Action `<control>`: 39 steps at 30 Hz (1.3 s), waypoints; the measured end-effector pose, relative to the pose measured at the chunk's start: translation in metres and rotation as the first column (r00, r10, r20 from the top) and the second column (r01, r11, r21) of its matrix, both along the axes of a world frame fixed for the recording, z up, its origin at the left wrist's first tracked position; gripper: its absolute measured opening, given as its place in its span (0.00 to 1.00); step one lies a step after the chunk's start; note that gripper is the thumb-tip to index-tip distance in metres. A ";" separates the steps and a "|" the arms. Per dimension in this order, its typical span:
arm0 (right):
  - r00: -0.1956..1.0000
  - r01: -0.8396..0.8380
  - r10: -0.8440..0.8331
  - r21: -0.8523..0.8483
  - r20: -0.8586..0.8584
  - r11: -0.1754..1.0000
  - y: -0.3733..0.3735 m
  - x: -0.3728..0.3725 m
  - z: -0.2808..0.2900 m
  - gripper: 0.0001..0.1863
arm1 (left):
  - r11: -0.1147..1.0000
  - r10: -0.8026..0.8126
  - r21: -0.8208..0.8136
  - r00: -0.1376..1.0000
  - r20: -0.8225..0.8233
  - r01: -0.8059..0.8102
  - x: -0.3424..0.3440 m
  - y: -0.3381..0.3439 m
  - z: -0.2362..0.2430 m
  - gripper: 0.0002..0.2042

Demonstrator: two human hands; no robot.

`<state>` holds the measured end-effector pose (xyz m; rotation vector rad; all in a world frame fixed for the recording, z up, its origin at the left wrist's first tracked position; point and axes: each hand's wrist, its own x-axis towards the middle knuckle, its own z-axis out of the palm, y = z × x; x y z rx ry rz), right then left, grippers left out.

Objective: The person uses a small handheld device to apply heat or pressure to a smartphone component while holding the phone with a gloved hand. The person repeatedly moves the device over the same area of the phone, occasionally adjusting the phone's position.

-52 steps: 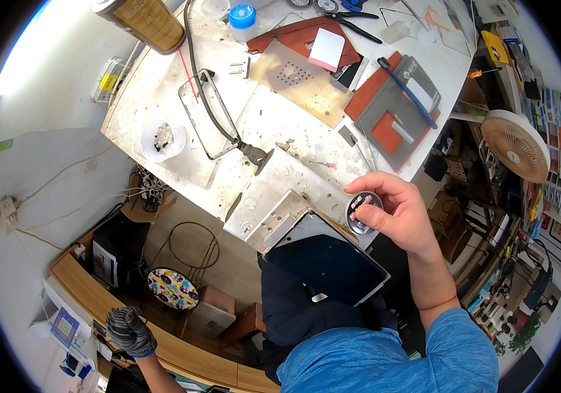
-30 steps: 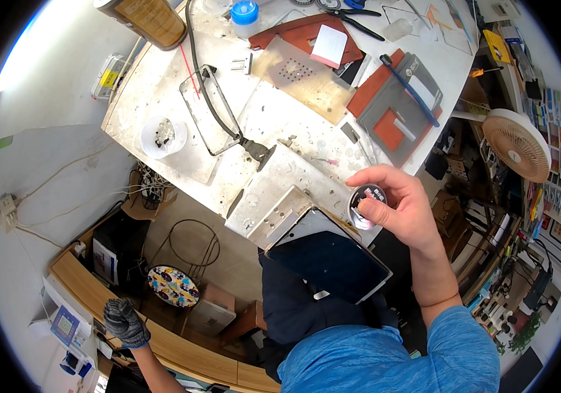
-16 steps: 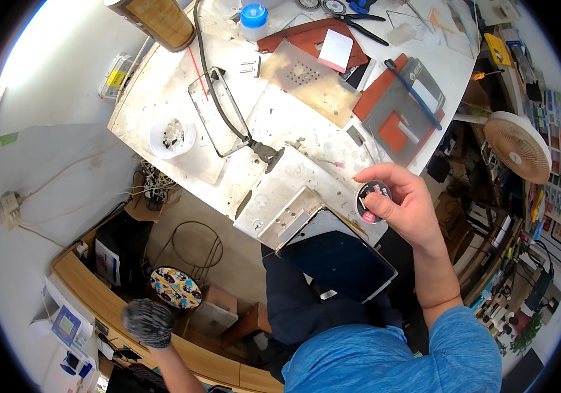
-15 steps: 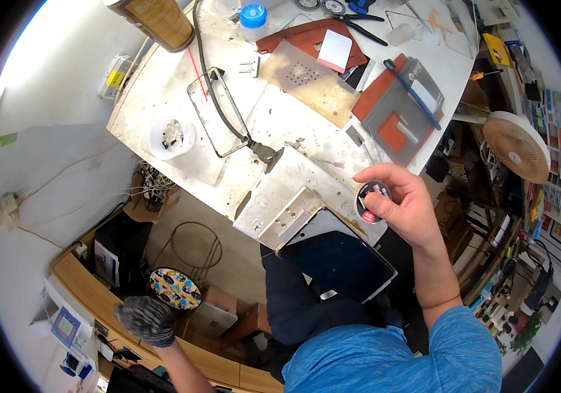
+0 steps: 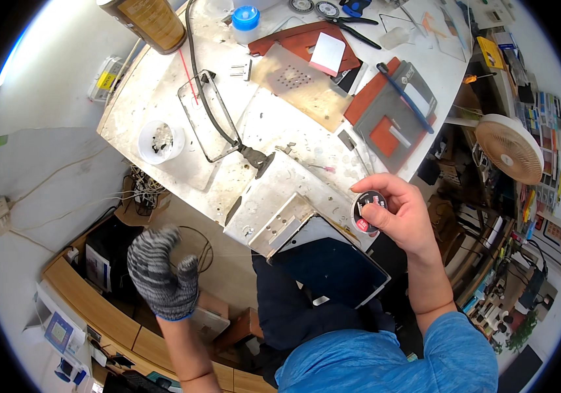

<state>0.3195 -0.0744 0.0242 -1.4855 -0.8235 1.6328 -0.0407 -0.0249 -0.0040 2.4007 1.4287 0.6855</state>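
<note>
My right hand (image 5: 392, 209) grips a small round black spool (image 5: 366, 209) with a red label. Just below it, a tablet with a dark screen (image 5: 329, 265) lies tilted at a metal fixture (image 5: 287, 226) mounted on a pale block (image 5: 267, 190). My left hand (image 5: 162, 272), in a grey knit glove, is off the table's left front edge, fingers curled. A faint thin line runs beside it toward the tablet; what its fingertips hold, if anything, is too small to make out.
The worn white table (image 5: 130, 111) carries a large can (image 5: 149, 23), white cup (image 5: 159, 141), blue-lidded jar (image 5: 244, 23), black cable, orange-and-grey mats (image 5: 405, 98) and black pliers (image 5: 352, 29). A fan (image 5: 508, 149) stands right, beside cluttered shelves. Wooden cabinet (image 5: 97, 301) lies lower left.
My gloved left hand has risen from the lower left and moved rightward, toward the tablet, its fingers less tightly balled. My right hand has shifted slightly, still gripping the spool.
</note>
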 end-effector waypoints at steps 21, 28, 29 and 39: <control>1.000 0.016 -0.016 0.060 -0.007 0.998 0.009 0.002 -0.004 0.18 | 0.967 -0.117 -0.249 0.969 -0.216 0.061 -0.038 -0.057 0.028 0.13; 1.000 0.004 -0.004 0.065 -0.003 0.998 0.011 0.000 -0.003 0.18 | 0.991 -0.077 -0.128 0.961 -0.266 0.044 -0.049 -0.063 0.025 0.14; 1.000 -0.002 0.002 0.068 -0.002 0.998 0.011 0.000 -0.003 0.18 | 0.984 -0.084 -0.175 0.966 -0.245 0.041 -0.049 -0.061 0.030 0.14; 1.000 -0.005 0.006 0.046 -0.018 0.999 0.015 -0.005 -0.001 0.18 | 0.984 -0.071 -0.178 0.958 -0.278 0.021 -0.061 -0.065 0.031 0.15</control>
